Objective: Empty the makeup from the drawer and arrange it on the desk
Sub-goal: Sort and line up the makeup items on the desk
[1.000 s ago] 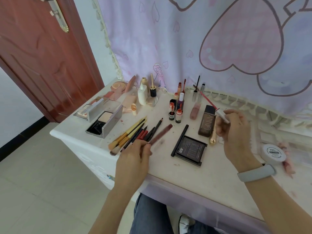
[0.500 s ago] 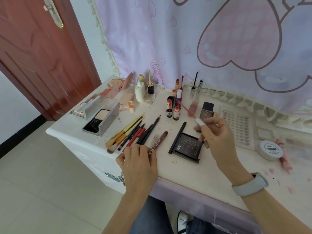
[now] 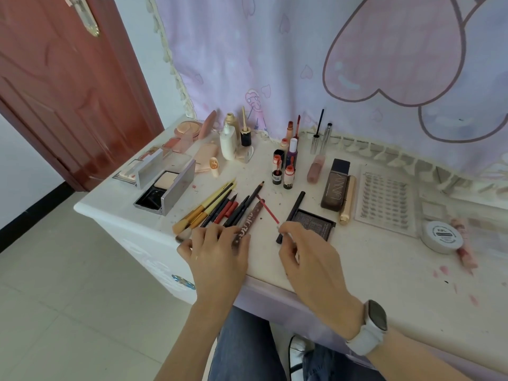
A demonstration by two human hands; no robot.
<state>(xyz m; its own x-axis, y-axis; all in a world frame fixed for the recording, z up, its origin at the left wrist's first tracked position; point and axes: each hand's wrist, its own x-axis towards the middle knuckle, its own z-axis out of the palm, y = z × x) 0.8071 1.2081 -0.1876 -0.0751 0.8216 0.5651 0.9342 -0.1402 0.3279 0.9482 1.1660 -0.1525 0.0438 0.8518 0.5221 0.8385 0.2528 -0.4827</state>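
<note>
My right hand (image 3: 308, 259) pinches the near end of a thin red liner pencil (image 3: 268, 211), whose tip points up-left toward a row of pencils and brushes (image 3: 220, 207) on the white desk (image 3: 371, 276). My left hand (image 3: 217, 251) rests with straight fingers on the near ends of that row, touching a brown patterned pencil (image 3: 247, 221). A black palette (image 3: 310, 224) lies just right of my right hand. No drawer shows.
Open compacts (image 3: 162, 185) sit at the left. Bottles (image 3: 229, 141), lip tubes (image 3: 286, 166) and a brown foundation tube (image 3: 336, 185) stand further back. A lash tray (image 3: 384, 204) and a white round jar (image 3: 442, 236) lie to the right. A red door (image 3: 68, 86) is on the left.
My right hand came down and left with the red pencil, from above the foundation tube to beside the pencil row. My left hand slid forward onto the pencil ends.
</note>
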